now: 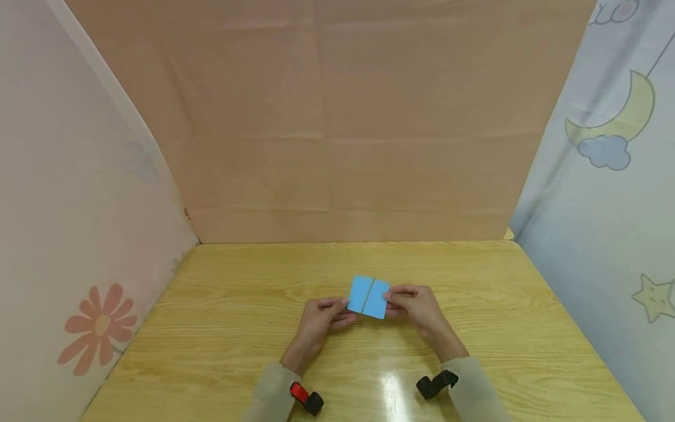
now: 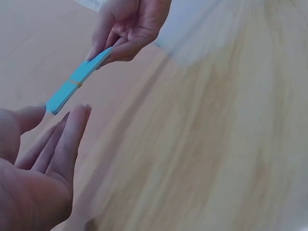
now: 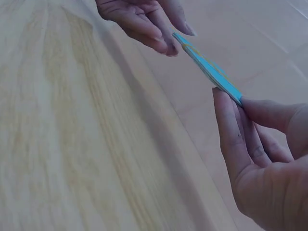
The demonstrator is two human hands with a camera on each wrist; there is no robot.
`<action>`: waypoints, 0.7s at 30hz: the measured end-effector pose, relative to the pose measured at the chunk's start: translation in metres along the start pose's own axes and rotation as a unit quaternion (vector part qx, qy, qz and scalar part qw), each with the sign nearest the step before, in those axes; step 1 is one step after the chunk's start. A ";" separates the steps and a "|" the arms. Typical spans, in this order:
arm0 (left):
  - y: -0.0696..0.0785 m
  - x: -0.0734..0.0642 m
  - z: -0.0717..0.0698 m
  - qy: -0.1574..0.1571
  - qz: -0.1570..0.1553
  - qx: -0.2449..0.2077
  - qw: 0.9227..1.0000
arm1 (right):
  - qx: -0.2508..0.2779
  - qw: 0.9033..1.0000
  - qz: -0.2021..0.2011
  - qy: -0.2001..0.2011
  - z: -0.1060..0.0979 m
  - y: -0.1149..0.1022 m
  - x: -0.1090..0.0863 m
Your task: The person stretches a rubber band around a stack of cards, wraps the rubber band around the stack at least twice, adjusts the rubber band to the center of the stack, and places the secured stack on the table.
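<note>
A thin stack of light-blue cards (image 1: pixel 360 293) with rounded corners is held up above the wooden table. Around its middle runs a yellowish rubber band (image 1: pixel 367 296). My right hand (image 1: pixel 416 308) pinches the stack's right edge between thumb and fingers, as the right wrist view shows with the hand (image 3: pixel 269 159) at the near end. At the opposite edge, my left hand (image 1: pixel 321 322) has its thumb close to or touching the cards. In the left wrist view the fingers of that hand (image 2: pixel 41 168) are spread apart below the stack (image 2: pixel 62 94), not closed on it.
The wood-grain table (image 1: pixel 237 275) stretches around both hands. A plain peach-coloured cloth (image 1: pixel 327 117) hangs at the back. Printed curtains, one with a flower (image 1: pixel 100 328) at left and one with a moon (image 1: pixel 627 117) at right, flank the sides.
</note>
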State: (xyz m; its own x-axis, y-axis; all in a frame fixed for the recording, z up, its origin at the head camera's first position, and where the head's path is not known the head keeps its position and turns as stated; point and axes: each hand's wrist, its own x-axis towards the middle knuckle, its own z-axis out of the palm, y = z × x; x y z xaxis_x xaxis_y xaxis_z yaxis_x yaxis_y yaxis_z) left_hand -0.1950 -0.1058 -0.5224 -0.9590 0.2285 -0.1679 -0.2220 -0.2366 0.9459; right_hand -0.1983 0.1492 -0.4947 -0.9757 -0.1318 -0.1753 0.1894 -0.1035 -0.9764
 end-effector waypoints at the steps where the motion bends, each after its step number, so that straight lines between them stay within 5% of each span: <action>1: -0.001 0.000 0.003 0.011 0.000 -0.010 1.000 | 0.006 1.000 0.001 0.009 0.000 -0.001 0.000; 12: -0.018 -0.001 0.037 0.100 0.009 -0.134 0.986 | 0.026 0.998 -0.004 0.052 0.000 -0.006 0.000; 21: -0.023 -0.002 0.048 0.085 0.014 -0.165 0.982 | 0.022 0.998 -0.017 0.049 0.000 -0.004 0.001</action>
State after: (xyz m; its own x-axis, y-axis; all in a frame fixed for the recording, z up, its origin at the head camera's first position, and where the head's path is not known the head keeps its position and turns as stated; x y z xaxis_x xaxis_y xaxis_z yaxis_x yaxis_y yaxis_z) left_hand -0.1794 -0.0552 -0.5300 -0.9749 0.0623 -0.2139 -0.2132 -0.5406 0.8138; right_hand -0.1997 0.1500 -0.4910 -0.9872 -0.0312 -0.1561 0.1591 -0.1499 -0.9758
